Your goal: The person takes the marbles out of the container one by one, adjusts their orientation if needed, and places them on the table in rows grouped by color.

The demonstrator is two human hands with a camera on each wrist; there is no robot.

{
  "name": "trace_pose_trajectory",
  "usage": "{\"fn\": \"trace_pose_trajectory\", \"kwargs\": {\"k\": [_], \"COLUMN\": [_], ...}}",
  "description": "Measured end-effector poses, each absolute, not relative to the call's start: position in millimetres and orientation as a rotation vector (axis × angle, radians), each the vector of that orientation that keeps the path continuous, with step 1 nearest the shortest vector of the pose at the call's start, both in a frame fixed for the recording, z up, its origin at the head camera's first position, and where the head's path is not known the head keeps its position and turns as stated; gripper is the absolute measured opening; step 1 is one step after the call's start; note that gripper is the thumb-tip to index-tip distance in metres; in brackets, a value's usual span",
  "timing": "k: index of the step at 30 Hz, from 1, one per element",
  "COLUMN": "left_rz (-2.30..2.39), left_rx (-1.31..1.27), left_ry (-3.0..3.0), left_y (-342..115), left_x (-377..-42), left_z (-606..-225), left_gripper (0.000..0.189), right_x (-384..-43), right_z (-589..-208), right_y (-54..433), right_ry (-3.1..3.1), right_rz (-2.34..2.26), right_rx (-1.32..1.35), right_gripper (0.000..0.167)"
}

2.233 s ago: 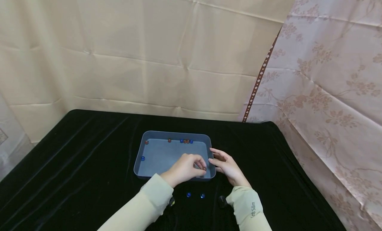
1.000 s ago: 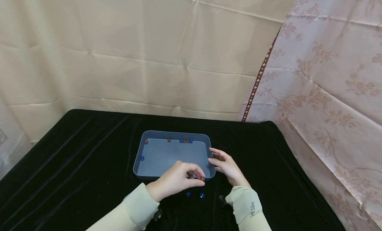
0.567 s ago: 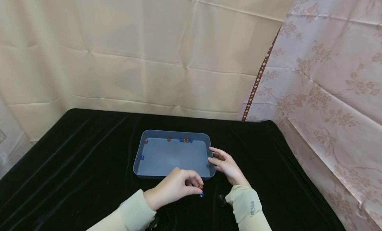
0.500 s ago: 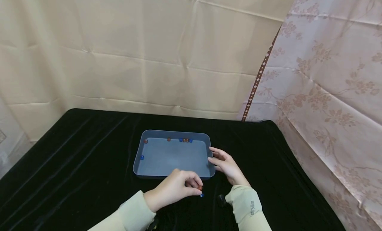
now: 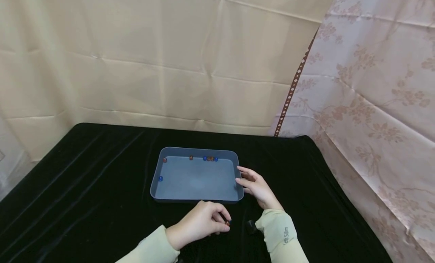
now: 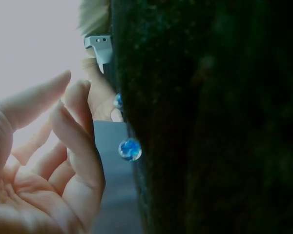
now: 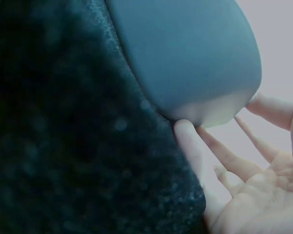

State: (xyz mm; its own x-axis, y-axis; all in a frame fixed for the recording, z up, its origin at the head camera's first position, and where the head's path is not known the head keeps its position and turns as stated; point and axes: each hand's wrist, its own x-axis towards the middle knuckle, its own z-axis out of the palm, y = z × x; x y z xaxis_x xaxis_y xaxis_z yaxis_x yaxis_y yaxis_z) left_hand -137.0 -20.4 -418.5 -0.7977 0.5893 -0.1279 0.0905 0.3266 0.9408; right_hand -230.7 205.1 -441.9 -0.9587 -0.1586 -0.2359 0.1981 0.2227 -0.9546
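Observation:
Between the thumb and fingertips of my left hand (image 5: 204, 221) is an orange-brown marble (image 5: 227, 223), just above the black cloth in front of the tray. The left wrist view shows the thumb and fingertips close together, but not the marble itself. A blue marble (image 6: 130, 149) lies on the cloth close by, and another blue marble (image 6: 118, 101) sits farther off, partly hidden. My right hand (image 5: 256, 187) rests against the right end of the blue-grey tray (image 5: 197, 199), thumb at the rim. Its extended fingers touch the outer wall in the right wrist view.
Inside the tray, blue and brown marbles (image 5: 210, 159) line the far wall. A brown marble (image 5: 164, 160) sits in the far left corner, with a blue marble (image 5: 161, 178) near the left wall. Black cloth (image 5: 85, 187) covers the table; curtains hang behind.
My left hand has lifted the orange-brown marble out of the tray's near right corner and carried it toward me over the blue marbles on the cloth. My right hand stays at the tray.

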Motion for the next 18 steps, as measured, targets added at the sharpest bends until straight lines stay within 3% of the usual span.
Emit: {"fn": "trace_pose_trajectory", "kwargs": {"k": [18], "left_rz": [1.187], "left_rx": [0.769], "left_ry": [2.278], "left_y": [-10.4], "left_x": [-139.9], "left_z": [-422.4], "left_gripper": [0.008], "right_x": [-231.3], "right_z": [-440.8], "right_y": [204.1], "right_ry": [2.234], "right_rz": [-1.786], "right_rx": [0.045], "right_gripper": [0.048]}}
